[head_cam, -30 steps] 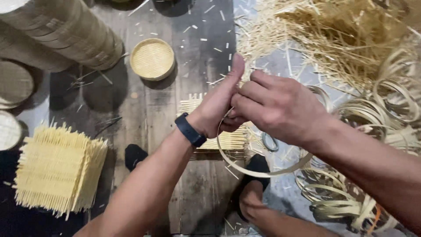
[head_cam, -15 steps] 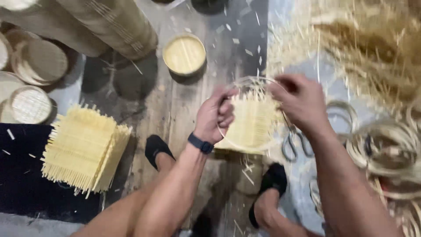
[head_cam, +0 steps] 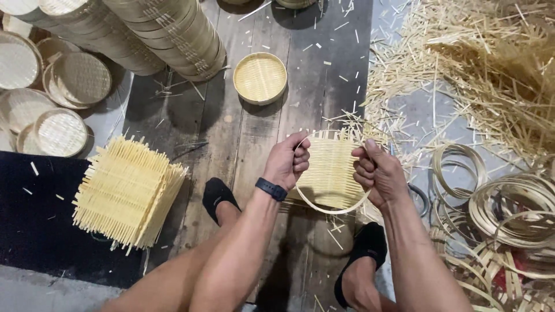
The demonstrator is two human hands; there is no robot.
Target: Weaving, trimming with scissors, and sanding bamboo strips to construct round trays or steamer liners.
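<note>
Both hands hold one thing between them: a thin bamboo hoop with a woven mat of pale slats set inside it. The hoop is a flat, light-coloured strip bent into a ring; its lower arc shows plainly, the upper arc runs between the two thumbs. The mat is a flat lattice of straw-yellow slats, with loose ends poking past the ring at the top.

Left hand: fingers curled shut round the hoop's left side, thumb up along the rim. Dark band on the wrist. Right hand: fist closed on the right side, thumb pressed on the rim. The piece is held above the plank floor, over the knees, between two feet in black socks.

Around:
- A stack of square slat mats to the left, ragged edges, partly on a dark mat.
- A finished round tray lies flat on the boards ahead, tight weave, raised rim.
- Long stacked columns of round trays lie at upper left; more single round trays beside them.
- A heap of loose bamboo splints at upper right, fine and tangled.
- Coiled bamboo strips in rings at right, smooth and springy-looking.
- Short offcuts scattered over the worn grey boards.
</note>
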